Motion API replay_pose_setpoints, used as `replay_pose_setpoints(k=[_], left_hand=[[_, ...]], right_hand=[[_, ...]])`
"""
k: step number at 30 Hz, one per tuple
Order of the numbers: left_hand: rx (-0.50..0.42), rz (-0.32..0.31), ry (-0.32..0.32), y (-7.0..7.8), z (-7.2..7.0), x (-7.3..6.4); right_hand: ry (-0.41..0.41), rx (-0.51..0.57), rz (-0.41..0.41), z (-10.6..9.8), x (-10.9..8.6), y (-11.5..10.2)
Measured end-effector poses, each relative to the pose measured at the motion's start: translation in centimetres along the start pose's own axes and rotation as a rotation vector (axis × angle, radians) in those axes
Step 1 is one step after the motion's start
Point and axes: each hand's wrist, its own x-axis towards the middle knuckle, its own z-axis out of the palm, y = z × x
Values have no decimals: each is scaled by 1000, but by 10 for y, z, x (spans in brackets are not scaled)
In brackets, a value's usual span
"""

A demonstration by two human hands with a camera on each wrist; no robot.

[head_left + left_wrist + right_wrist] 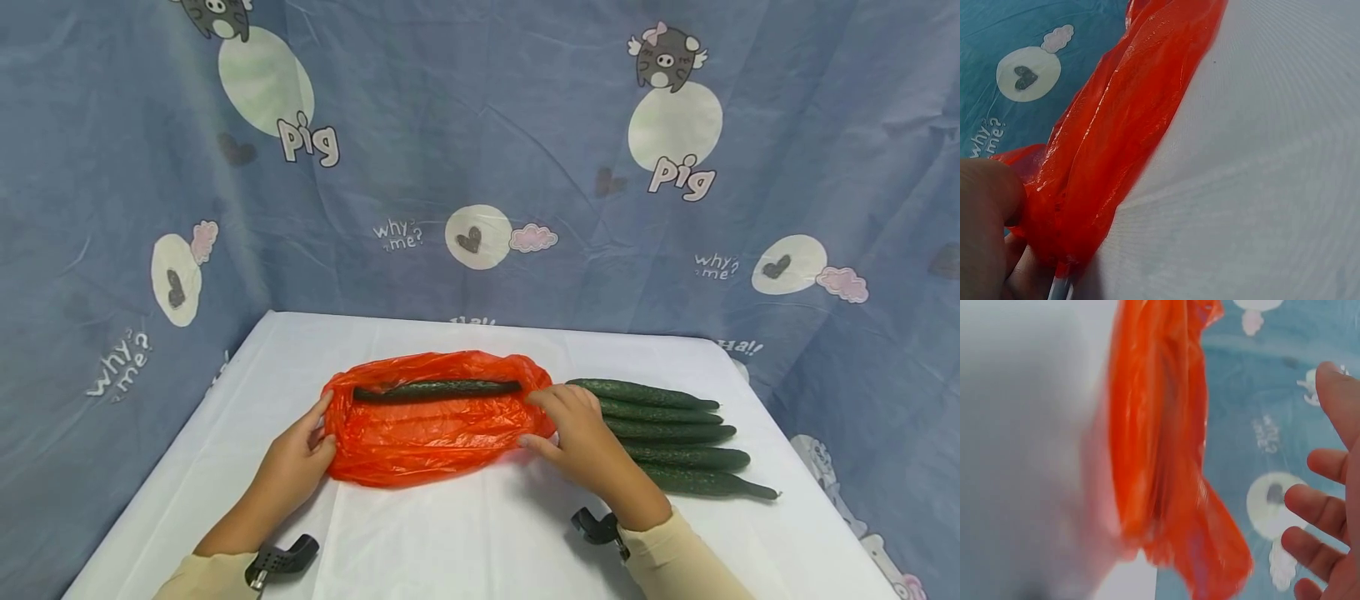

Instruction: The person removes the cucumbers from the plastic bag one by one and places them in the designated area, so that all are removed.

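Observation:
A red plastic bag (420,467) lies wide-mouthed on the table, with one dark green cucumber (442,390) inside along its far side. My left hand (294,462) pinches the bag's left end; in the left wrist view the thumb and fingers of that hand (988,219) hold the film of the bag (1107,137). At the other end, my right hand (579,433) is close to the bag's right edge. The right wrist view shows this hand (1329,515) with fingers spread and nothing between them, apart from the bag (1147,419).
Several cucumbers (693,457) lie side by side right of the bag, partly behind my right hand. A white cloth (420,542) covers the table. Blue printed fabric (480,150) hangs behind it and at the sides.

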Motion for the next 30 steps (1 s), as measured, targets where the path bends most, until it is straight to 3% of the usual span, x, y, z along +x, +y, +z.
replay_pose_setpoints(k=[10, 30], left_hand=[[0, 19, 14, -1, -1, 1], [24, 30, 25, -5, 3, -1]], right_hand=[[-73, 44, 10, 19, 44, -16], [-249, 56, 115, 54, 98, -43]])
